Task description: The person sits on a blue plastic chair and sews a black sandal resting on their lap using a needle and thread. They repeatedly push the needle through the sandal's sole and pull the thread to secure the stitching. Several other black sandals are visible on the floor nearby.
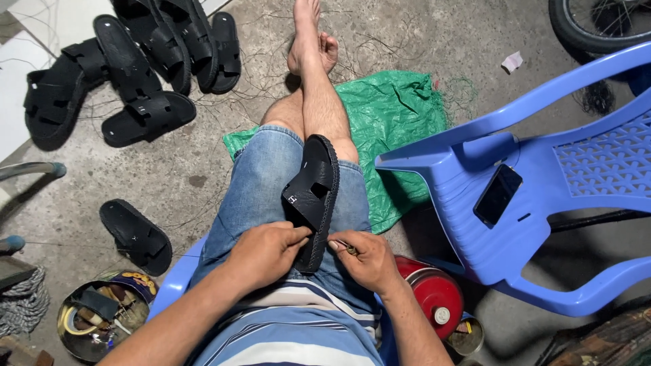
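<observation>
A black sandal (312,196) lies sole-edge up across the person's lap, on denim shorts (254,190), its toe end pointing away along the thigh. The left hand (266,252) has its grip closed on the near edge of the sandal, thumb and fingers pinched together on the rim. The right hand (366,261) sits just beside the sandal's heel end, its fingers pinched tight on a small thin tool (347,248), possibly an awl or needle, though it is too small to tell. The person sits on a blue plastic seat with crossed bare legs stretched over a rough grey concrete floor (183,169) strewn with loose threads. A crumpled green woven sack (390,115) lies under the legs. To the left, a heap of black sandals (135,68) rests on the floor, with a single one (135,236) lying apart, near a round tin of oddments (95,318). To the right stands a tipped blue plastic chair (542,183) carrying a dark phone (498,194); a red canister (434,291) stands close under the right forearm, and a bicycle tyre (590,27) shows at the top corner.
</observation>
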